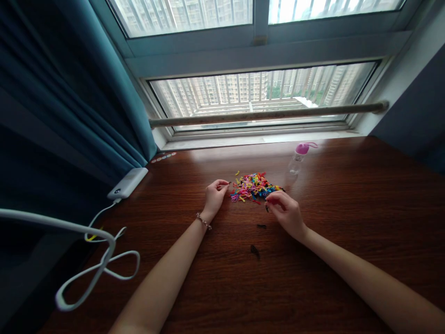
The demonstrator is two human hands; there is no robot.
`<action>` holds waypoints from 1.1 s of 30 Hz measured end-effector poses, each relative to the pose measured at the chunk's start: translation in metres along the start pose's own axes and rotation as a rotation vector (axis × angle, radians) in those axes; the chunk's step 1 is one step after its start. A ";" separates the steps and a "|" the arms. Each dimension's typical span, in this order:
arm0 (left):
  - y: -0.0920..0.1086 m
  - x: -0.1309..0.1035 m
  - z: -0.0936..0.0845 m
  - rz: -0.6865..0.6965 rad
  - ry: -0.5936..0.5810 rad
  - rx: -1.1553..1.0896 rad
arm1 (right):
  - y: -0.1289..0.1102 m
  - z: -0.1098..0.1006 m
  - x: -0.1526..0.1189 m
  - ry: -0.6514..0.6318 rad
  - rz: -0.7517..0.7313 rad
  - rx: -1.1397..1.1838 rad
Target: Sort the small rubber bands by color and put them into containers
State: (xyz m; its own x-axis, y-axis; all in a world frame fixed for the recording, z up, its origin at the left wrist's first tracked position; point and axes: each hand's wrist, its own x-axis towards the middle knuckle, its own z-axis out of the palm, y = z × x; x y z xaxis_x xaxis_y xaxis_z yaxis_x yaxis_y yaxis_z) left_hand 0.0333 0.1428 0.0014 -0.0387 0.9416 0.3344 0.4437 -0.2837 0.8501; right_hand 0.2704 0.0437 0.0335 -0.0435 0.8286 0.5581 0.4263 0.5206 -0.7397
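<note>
You're likely mid-picking: your left hand (pixel 214 195) and right hand (pixel 288 214) each pinch a dark piece (pixel 267 208) beside the colourful pile (pixel 253 186); next calls for careful release

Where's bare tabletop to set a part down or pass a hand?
Free: tabletop right of the bottle; between the white device and left hand; between the forearms, nearer the camera than both loose dark pieces.

Crowded: the coloured band pile, flanked by left and right hand; near left, where the white cable loops.
</note>
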 end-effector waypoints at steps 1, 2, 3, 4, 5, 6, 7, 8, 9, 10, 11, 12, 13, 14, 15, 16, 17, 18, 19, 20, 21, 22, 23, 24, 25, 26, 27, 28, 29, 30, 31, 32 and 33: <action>0.000 0.000 0.000 -0.002 0.011 -0.021 | -0.003 0.002 -0.003 -0.028 0.000 0.020; 0.001 0.000 0.000 0.002 0.018 -0.041 | -0.006 0.004 -0.005 -0.056 0.003 0.040; 0.002 0.000 0.001 0.008 0.023 -0.056 | -0.008 0.006 -0.007 -0.083 0.011 0.055; 0.003 0.000 0.001 0.014 0.026 -0.063 | -0.009 0.007 -0.008 -0.103 0.022 0.065; 0.004 0.000 0.001 0.020 0.029 -0.062 | -0.009 0.008 -0.008 -0.108 0.039 0.076; 0.005 0.001 0.001 0.026 0.029 -0.055 | -0.008 0.009 -0.008 -0.101 0.062 0.094; 0.005 0.001 0.001 0.032 0.030 -0.045 | -0.006 0.009 -0.007 -0.081 0.093 0.121; 0.005 0.001 0.001 0.037 0.031 -0.039 | -0.003 0.009 -0.006 -0.055 0.131 0.153; 0.005 0.001 0.001 0.038 0.031 -0.037 | 0.001 0.008 -0.004 -0.022 0.171 0.184; 0.005 0.001 0.000 0.037 0.030 -0.039 | 0.005 0.007 -0.003 0.013 0.209 0.204; 0.005 0.001 0.000 0.032 0.030 -0.041 | 0.010 0.006 -0.001 0.052 0.244 0.202; 0.005 0.001 0.000 0.028 0.030 -0.043 | 0.015 0.005 0.001 0.089 0.273 0.180; 0.005 0.001 0.000 0.024 0.031 -0.045 | 0.020 0.004 0.002 0.125 0.296 0.149; 0.006 0.000 0.000 0.019 0.031 -0.048 | 0.024 0.003 0.003 0.154 0.316 0.127; 0.006 0.000 0.000 0.014 0.032 -0.053 | 0.027 0.003 0.004 0.171 0.334 0.123; 0.007 0.000 0.000 0.009 0.032 -0.060 | 0.030 0.002 0.004 0.175 0.350 0.137; 0.008 0.000 0.000 0.003 0.031 -0.072 | 0.032 0.002 0.005 0.168 0.365 0.165; 0.010 -0.001 0.000 -0.001 0.030 -0.087 | 0.033 0.001 0.005 0.156 0.378 0.198; 0.011 -0.001 0.000 -0.004 0.028 -0.107 | 0.033 0.001 0.006 0.145 0.390 0.227; 0.013 -0.002 0.001 -0.007 0.024 -0.132 | 0.032 0.001 0.006 0.137 0.398 0.249; 0.014 -0.002 0.001 -0.011 0.015 -0.159 | 0.031 0.001 0.006 0.133 0.403 0.267; 0.015 -0.003 0.002 -0.016 -0.001 -0.186 | 0.028 0.001 0.007 0.131 0.404 0.286; 0.017 -0.005 0.002 -0.021 -0.022 -0.207 | 0.025 0.001 0.006 0.128 0.400 0.306; 0.018 -0.006 0.003 -0.025 -0.046 -0.220 | 0.022 0.001 0.006 0.117 0.391 0.323; 0.019 -0.007 0.004 -0.027 -0.071 -0.222 | 0.017 0.001 0.005 0.087 0.375 0.335; 0.019 -0.009 0.005 -0.024 -0.091 -0.213 | 0.012 0.001 0.003 0.029 0.349 0.340; 0.020 -0.010 0.005 -0.020 -0.105 -0.198 | 0.006 0.002 0.001 -0.060 0.313 0.336; 0.020 -0.010 0.005 -0.014 -0.116 -0.185 | 0.001 0.002 -0.001 -0.174 0.264 0.322; 0.020 -0.011 0.005 -0.010 -0.125 -0.174 | -0.004 0.002 -0.004 -0.300 0.207 0.298; 0.020 -0.011 0.005 -0.007 -0.131 -0.166 | -0.007 0.003 -0.006 -0.410 0.147 0.262; 0.021 -0.011 0.004 -0.004 -0.134 -0.159 | -0.010 0.004 -0.007 -0.484 0.093 0.215; 0.022 -0.011 0.004 -0.001 -0.135 -0.150 | -0.010 0.004 -0.008 -0.504 0.049 0.156; 0.023 -0.011 0.003 0.004 -0.132 -0.137 | -0.008 0.004 -0.008 -0.473 0.018 0.087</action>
State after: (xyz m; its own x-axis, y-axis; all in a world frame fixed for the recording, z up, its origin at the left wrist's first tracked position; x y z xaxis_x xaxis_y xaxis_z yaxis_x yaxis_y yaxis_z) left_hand 0.0468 0.1263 0.0163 0.0844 0.9535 0.2894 0.3169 -0.3010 0.8994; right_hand 0.2632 0.0337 0.0338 -0.4522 0.8296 0.3274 0.3545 0.5040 -0.7876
